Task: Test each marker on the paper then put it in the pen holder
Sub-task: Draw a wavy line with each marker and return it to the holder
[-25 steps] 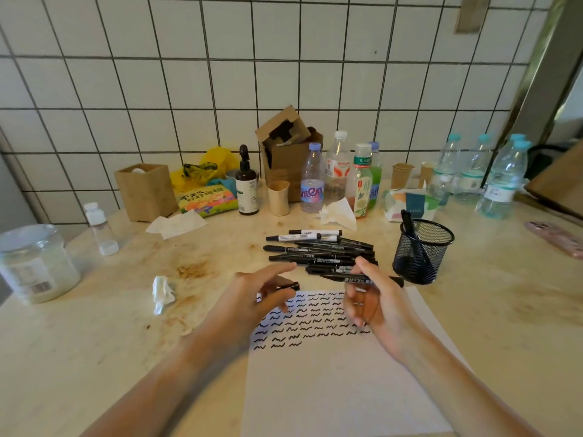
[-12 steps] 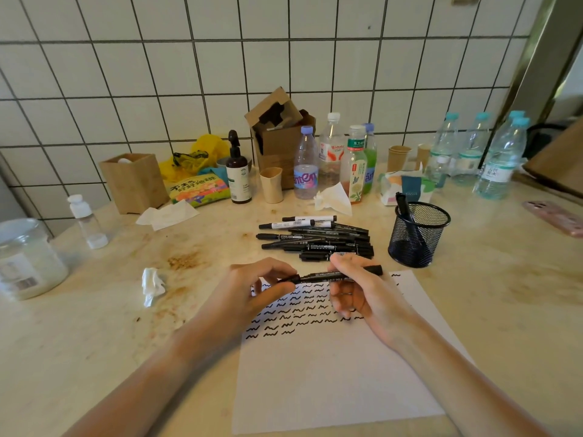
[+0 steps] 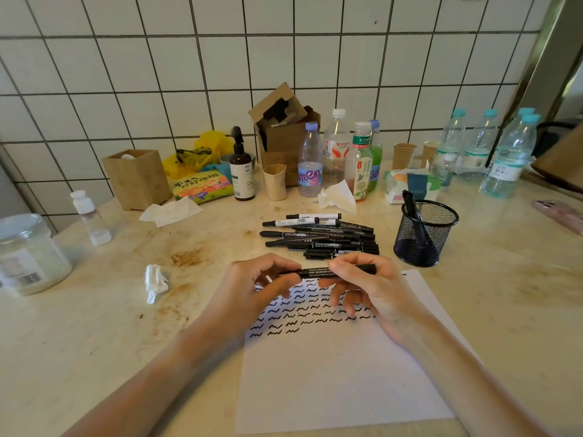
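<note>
Black marker (image 3: pixel 318 272) lies level, long axis left to right, just above the squiggled top of the paper (image 3: pixel 340 373). Your left hand (image 3: pixel 252 288) pinches its left end, your right hand (image 3: pixel 366 285) grips the barrel. Pen holder (image 3: pixel 441 216) stands beyond the paper's far right corner, nearer your right hand.

The held marker (image 3: pixel 315 272) is black with fine white print. The paper (image 3: pixel 340 380) is white, its upper part covered in rows of short black squiggles. The pile of markers (image 3: pixel 321 238) is black, two with white barrels. The pen holder (image 3: pixel 424 233) is black wire mesh. The table (image 3: pixel 94 326) is pale cream, mottled, with brown stains. The wall (image 3: pixel 157 74) has white square tiles with dark grout lines. The boxes (image 3: pixel 135 178) are brown cardboard. The bag (image 3: pixel 198 152) is yellow. The water bottles (image 3: pixel 504 159) are clear with light blue caps.
</note>
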